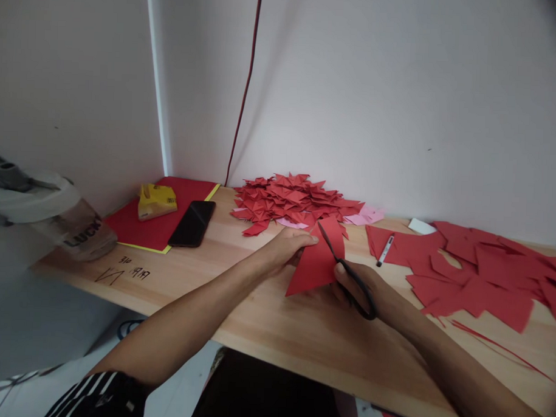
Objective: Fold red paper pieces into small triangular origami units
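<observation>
My left hand pinches the left edge of a piece of red paper, raised over the wooden table. In my right hand is a pair of black-handled scissors, its fingers wrapped round the loops. The blades lie across the upper part of the paper, pointing up and to the left. Whether they have cut through it I cannot tell. Behind the paper is a heap of folded red paper pieces.
Cut red sheets and a marker pen lie to the right. Leftward are a black phone, a yellow packet on a red folder, and a large clear bottle. The table's front edge is near me.
</observation>
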Tool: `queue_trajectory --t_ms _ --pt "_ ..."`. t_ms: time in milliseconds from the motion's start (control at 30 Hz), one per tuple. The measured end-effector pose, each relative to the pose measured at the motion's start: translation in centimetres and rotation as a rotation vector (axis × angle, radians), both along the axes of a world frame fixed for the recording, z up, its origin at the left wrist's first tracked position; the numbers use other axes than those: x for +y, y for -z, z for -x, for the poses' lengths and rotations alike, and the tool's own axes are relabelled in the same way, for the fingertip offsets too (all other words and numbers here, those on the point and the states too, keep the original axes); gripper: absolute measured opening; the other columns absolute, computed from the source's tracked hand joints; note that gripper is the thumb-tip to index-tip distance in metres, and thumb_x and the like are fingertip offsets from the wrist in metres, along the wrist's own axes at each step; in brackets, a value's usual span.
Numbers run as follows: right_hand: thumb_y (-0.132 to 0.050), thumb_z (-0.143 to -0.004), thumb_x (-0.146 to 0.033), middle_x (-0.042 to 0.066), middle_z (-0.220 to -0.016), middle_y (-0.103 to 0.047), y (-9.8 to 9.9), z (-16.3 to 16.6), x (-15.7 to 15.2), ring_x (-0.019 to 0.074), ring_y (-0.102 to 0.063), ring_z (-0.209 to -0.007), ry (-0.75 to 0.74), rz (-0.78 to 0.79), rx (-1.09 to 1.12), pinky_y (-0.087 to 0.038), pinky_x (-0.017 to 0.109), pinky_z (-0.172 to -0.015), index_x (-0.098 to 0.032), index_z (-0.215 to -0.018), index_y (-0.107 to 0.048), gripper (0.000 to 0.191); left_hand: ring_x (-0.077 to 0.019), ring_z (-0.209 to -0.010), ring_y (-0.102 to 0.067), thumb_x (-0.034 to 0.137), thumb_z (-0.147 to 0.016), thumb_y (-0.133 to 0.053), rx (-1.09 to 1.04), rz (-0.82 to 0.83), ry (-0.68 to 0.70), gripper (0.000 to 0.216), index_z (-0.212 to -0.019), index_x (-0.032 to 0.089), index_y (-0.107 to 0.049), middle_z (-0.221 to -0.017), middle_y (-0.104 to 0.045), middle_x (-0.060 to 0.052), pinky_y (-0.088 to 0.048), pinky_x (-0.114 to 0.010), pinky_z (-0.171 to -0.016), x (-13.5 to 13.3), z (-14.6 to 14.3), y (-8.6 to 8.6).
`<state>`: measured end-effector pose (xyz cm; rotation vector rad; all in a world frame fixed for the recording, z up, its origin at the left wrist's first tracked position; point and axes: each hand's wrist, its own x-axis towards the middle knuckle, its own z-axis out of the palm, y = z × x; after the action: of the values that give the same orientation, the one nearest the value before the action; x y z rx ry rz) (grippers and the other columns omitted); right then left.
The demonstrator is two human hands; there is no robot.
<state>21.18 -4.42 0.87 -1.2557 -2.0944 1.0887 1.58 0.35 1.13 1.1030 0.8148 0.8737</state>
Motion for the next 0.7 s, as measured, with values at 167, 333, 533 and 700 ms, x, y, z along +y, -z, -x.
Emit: queue_trajectory --t_ms 167,333,533,700 --pt "-0.032 -0.093 -0.069 0.003 -0.058 -0.056 -0.6 0.4 -0.1 0.014 -0.049 -0.053 0.012 0.029 0.011 -0.036 0.028 -0.051 -0.02 -0.058 -0.048 0.062 -0.0067 -0.047 -0.042 0.037 -0.069 -0.067 -0.004 0.002 0.025 0.029 -0.06 0.015 -0.049 -0.055 -0.049 0.002 -0.027 -0.02 -0.046 0.1 -0.1 0.4" --pt "-0.028 -0.09 -0.075 0.003 -0.054 -0.055 -1.9 0.8 -0.6 0.0153 -0.049 -0.05 0.025 0.048 0.02 -0.037 0.03 -0.051 -0.021 -0.059 -0.05 0.066 -0.0077 -0.048 -0.044 0.036 -0.072 -0.063 0.013 0.025 0.032 0.026 -0.064 0.015 -0.051 -0.057 -0.051 0.002 -0.029 -0.02 -0.048 0.1 -0.2 0.8" --pt "-0.032 -0.092 -0.071 0.003 -0.052 -0.056 -1.6 0.8 -0.7 0.0145 -0.05 -0.051 0.058 0.049 0.009 -0.037 0.029 -0.052 -0.02 -0.055 -0.05 0.065 -0.0067 -0.046 -0.039 0.035 -0.071 -0.064 0.019 0.028 0.044 0.028 -0.06 0.015 -0.048 -0.054 -0.046 0.003 -0.023 -0.022 -0.047 0.2 -0.1 0.9" --pt "-0.034 -0.093 -0.069 0.003 -0.051 -0.057 -0.9 0.6 -0.4 0.0139 -0.05 -0.048 0.094 0.058 -0.002 -0.036 0.028 -0.051 -0.02 -0.055 -0.051 0.064 -0.0067 -0.046 -0.038 0.034 -0.069 -0.065 0.021 0.035 0.019 0.028 -0.059 0.016 -0.046 -0.054 -0.044 0.004 -0.023 -0.021 -0.046 0.0 -0.2 0.4"
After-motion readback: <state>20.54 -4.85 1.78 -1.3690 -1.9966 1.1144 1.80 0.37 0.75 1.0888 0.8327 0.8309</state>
